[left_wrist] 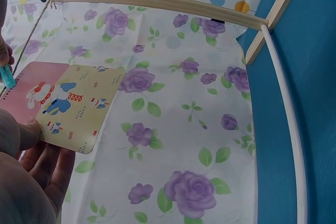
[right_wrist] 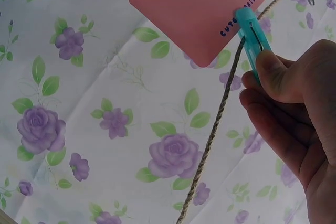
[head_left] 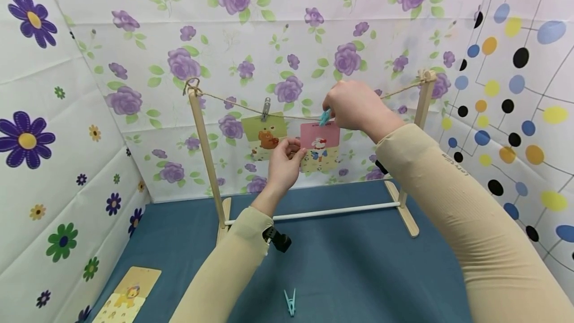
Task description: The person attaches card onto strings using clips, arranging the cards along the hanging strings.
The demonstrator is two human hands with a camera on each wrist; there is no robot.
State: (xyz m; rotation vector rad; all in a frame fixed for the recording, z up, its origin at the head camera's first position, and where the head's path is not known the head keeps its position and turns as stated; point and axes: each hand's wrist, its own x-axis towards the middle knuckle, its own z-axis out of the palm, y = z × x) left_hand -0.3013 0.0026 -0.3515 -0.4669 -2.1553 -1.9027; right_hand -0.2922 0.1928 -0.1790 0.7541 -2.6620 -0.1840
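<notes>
Far left, on the blue cloth [head_left: 358,273], a yellow lion card [head_left: 130,295] is seen lying flat near the floral wall. A spare blue peg [head_left: 290,302] is laid on the cloth nearer centre, well apart from both hands.

Up on the wooden stand [head_left: 204,153], a twine line [head_left: 233,104] is strung between the 2 posts. A green bear card [head_left: 264,136] is hung from it by a grey clip [head_left: 266,108].

Next along, the pink rabbit card [head_left: 319,146] is held up against the twine. Its lower left edge is pinched by the left hand [head_left: 283,163], thumb in front & fingers curled behind, as confirmed in the left wrist view [left_wrist: 31,145].

At the card's top edge, a blue clothespin [head_left: 325,117] is seated over card & twine together; in the right wrist view [right_wrist: 252,38] its jaws are seen straddling both. The peg's tail is gripped by the right hand [head_left: 354,106], thumb & fingers curled tight round it.

Far right, the stand's other post [head_left: 423,98] is seen w/ the twine knotted at its top.
</notes>
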